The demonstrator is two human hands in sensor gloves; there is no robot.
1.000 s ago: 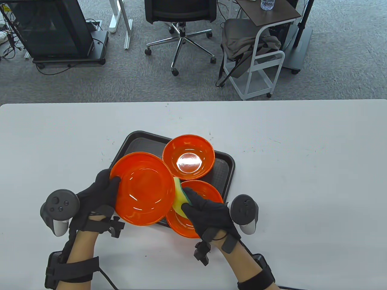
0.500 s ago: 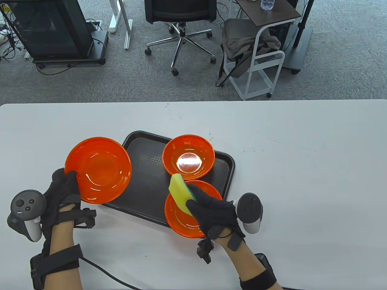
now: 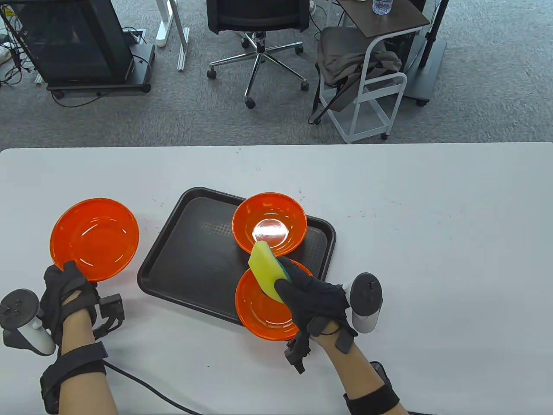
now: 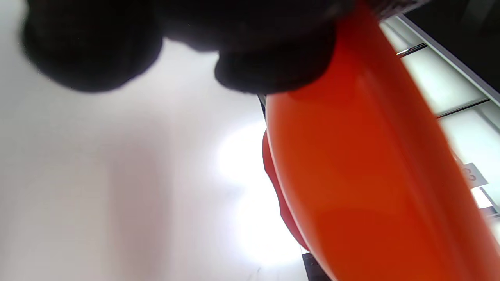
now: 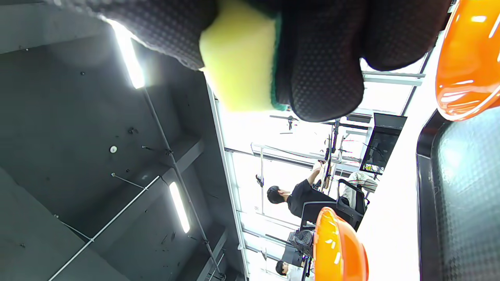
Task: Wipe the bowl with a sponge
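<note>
My left hand (image 3: 69,283) grips the near rim of an orange bowl (image 3: 95,237) at the table's left, outside the tray. In the left wrist view the bowl (image 4: 371,175) is tilted, with my fingers (image 4: 273,58) on its rim; I cannot tell whether it touches the table. My right hand (image 3: 311,298) holds a yellow and green sponge (image 3: 265,270) upright over the near orange bowl (image 3: 261,309) on the black tray (image 3: 194,259). The sponge (image 5: 238,66) shows between my fingers (image 5: 324,70) in the right wrist view.
A second orange bowl (image 3: 270,222) sits on the tray's far side, just beyond the sponge. The tray's left half is bare. In the right wrist view an orange bowl (image 5: 468,58) shows beside the tray (image 5: 461,203), and another orange bowl (image 5: 338,249) shows farther off.
My left hand has carried its orange bowl from over the tray leftward to the table beside it. My right hand has shifted slightly away from me with the sponge.
</note>
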